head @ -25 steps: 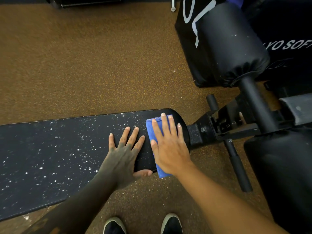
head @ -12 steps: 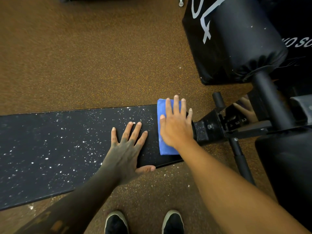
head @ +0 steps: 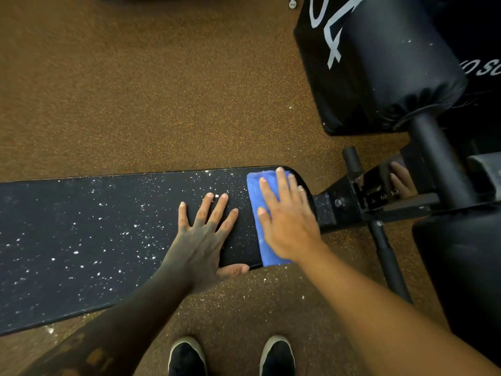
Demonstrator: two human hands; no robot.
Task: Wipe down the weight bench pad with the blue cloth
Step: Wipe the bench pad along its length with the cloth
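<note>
A long black bench pad (head: 81,234) runs across the view, dotted with white specks over its left and middle parts. A folded blue cloth (head: 260,207) lies across the pad's right end, spanning it from far edge to near edge. My right hand (head: 287,215) presses flat on the cloth with fingers spread. My left hand (head: 203,237) rests flat on the pad just left of the cloth, thumb hooked over the near edge, holding nothing.
The bench's black metal frame (head: 379,202) and adjustment post extend to the right of the pad. Black padded rollers (head: 401,63) and a large pad (head: 466,267) stand at the right. Brown speckled floor (head: 135,90) lies beyond the bench. My shoes (head: 187,356) are at the bottom.
My right hand has slid the cloth along the pad's right end, first away from me, then back a little toward the near edge. My left hand stayed planted.
</note>
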